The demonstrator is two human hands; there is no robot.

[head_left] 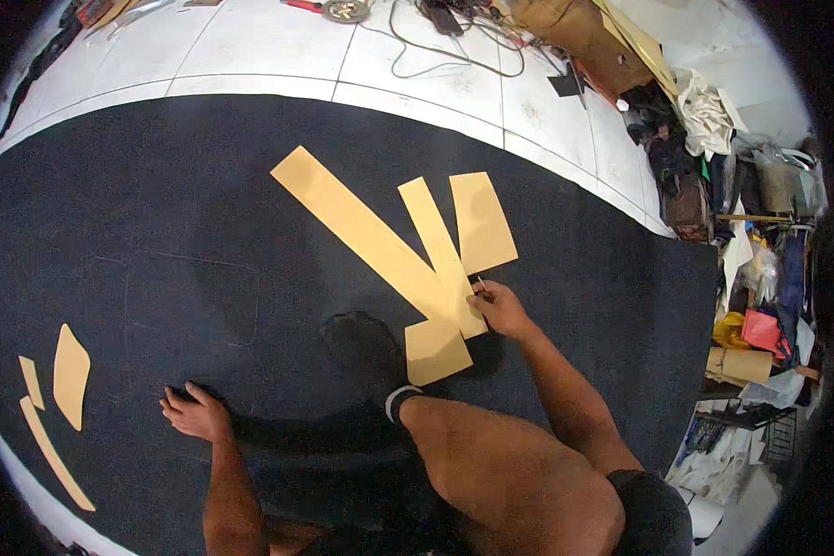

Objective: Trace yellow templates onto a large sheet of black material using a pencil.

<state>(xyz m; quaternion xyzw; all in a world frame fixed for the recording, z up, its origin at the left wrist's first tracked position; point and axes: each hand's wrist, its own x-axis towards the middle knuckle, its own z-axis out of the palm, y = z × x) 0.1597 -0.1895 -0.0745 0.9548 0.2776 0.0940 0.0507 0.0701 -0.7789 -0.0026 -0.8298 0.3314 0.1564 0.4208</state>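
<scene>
My left hand (pixel 197 414) lies palm down with fingers spread on a large black sheet of cloth (pixel 204 213). My right hand (pixel 499 309) is closed in a pinch on a slim pen-like tool (pixel 481 284), mostly hidden by the fingers. It rests at the edge of a narrow tan card strip (pixel 433 227). That strip overlaps the lower end of a long, wide tan strip (pixel 361 232). A four-sided tan card piece (pixel 484 222) lies just beyond my right hand, and another tan piece (pixel 437 353) sits nearer, touching the strips' lower ends.
On the left lie a curved tan piece (pixel 71 375), a small tan strip (pixel 31 382) and a long thin one (pixel 56 454). My bent leg (pixel 510 454) is between my arms. White floor tiles (pixel 417 65) hold cables (pixel 473 56); clutter, including a brown roll (pixel 739 364), lines the right side.
</scene>
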